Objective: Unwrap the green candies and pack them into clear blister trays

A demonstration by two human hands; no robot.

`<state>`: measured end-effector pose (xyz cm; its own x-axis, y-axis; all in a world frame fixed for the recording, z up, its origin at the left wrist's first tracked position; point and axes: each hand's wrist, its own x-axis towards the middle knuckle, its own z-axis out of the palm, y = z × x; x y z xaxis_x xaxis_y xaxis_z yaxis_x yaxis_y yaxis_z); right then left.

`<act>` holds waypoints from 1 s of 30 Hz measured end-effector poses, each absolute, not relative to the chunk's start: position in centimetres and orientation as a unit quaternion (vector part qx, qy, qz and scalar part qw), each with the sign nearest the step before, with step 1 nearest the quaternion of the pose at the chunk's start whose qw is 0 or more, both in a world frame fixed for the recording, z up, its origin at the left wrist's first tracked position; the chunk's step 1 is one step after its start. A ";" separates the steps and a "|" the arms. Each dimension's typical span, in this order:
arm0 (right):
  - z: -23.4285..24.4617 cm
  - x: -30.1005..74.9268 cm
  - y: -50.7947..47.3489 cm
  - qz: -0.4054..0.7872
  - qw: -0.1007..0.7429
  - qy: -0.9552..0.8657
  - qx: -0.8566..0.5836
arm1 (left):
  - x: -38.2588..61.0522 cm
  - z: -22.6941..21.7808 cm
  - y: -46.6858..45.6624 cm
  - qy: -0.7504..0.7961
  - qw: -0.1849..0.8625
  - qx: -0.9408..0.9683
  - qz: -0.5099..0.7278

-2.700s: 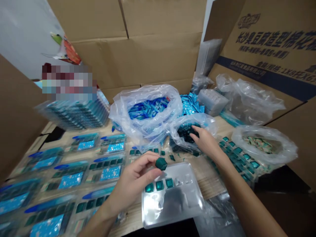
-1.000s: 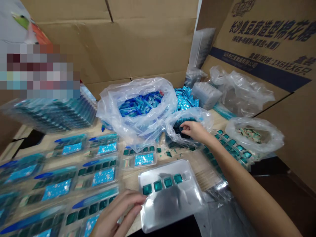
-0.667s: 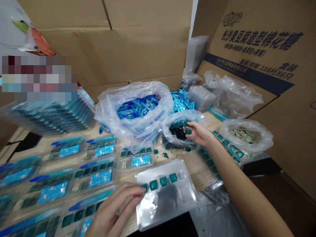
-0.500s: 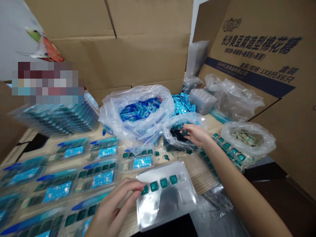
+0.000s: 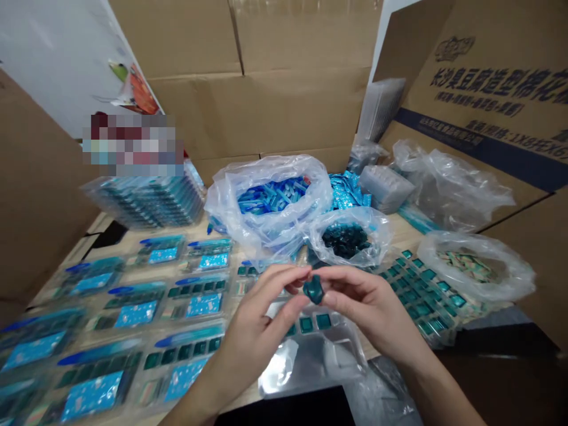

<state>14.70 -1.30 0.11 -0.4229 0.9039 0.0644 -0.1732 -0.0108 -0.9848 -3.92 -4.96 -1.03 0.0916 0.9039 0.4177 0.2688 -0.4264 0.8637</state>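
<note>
Between the fingertips of my left hand (image 5: 261, 319) and my right hand (image 5: 370, 302) is a lumpy, glossy dark teal piece (image 5: 313, 289). Both hands pinch it above a clear plastic tray (image 5: 306, 367). Teal squares (image 5: 323, 321) sit in a row of hollows along the tray's far side; my left hand hides part of that row. Just behind my hands stands an open plastic bag (image 5: 381, 234) of dark teal pieces (image 5: 346, 239).
Filled clear packs (image 5: 204, 305) cover the left side, with stacked packs (image 5: 151, 201) behind. A bag (image 5: 222, 189) holds blue pen-shaped items (image 5: 270, 196). More teal squares (image 5: 426, 296) lie at right beside a bag (image 5: 510, 278) of small packets. Cardboard boxes (image 5: 275, 112) wall the back.
My right hand has come out of the bag of dark pieces and back over the tray. My left hand has lifted off the tray's row, and both now meet at the teal piece.
</note>
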 end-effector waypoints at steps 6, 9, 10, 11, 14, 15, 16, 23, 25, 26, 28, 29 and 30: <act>0.4 14.3 -3.1 0.520 0.480 -0.631 -0.319 | -3.7 -0.3 -5.9 0.408 0.442 0.593 0.536; -0.1 14.6 -3.8 0.429 0.474 -0.699 -0.319 | -4.0 -0.1 -6.1 0.406 0.492 0.575 0.512; -0.2 14.7 -4.0 0.399 0.470 -0.719 -0.322 | -4.1 0.0 -6.1 0.410 0.487 0.588 0.500; -0.4 14.9 -4.3 0.374 0.465 -0.733 -0.325 | -4.3 0.0 -6.2 0.411 0.477 0.604 0.488; -0.5 15.3 -4.9 0.340 0.456 -0.754 -0.327 | -4.5 -0.1 -6.7 0.400 0.465 0.636 0.468; -0.4 15.4 -5.0 0.336 0.455 -0.759 -0.323 | -4.6 -0.2 -6.8 0.390 0.470 0.640 0.466; -0.3 15.5 -5.0 0.332 0.451 -0.766 -0.316 | -4.6 -0.3 -7.0 0.381 0.475 0.642 0.465; 0.4 15.5 -5.1 0.296 0.442 -0.801 -0.275 | -4.0 -0.5 -7.0 0.398 0.490 0.598 0.494; 0.2 15.2 -5.2 0.288 0.461 -0.789 -0.287 | -3.9 -0.5 -7.1 0.405 0.465 0.614 0.492; 0.0 15.1 -5.3 0.287 0.472 -0.780 -0.293 | -3.9 -0.5 -7.1 0.405 0.438 0.633 0.493; -0.4 14.9 -5.6 0.283 0.486 -0.771 -0.298 | -3.8 -0.5 -7.3 0.410 0.365 0.671 0.498; -0.5 14.8 -5.7 0.277 0.488 -0.773 -0.295 | -3.8 -0.6 -7.4 0.415 0.327 0.686 0.500; -0.7 14.7 -5.8 0.270 0.487 -0.778 -0.291 | -3.8 -0.6 -7.5 0.419 0.292 0.701 0.498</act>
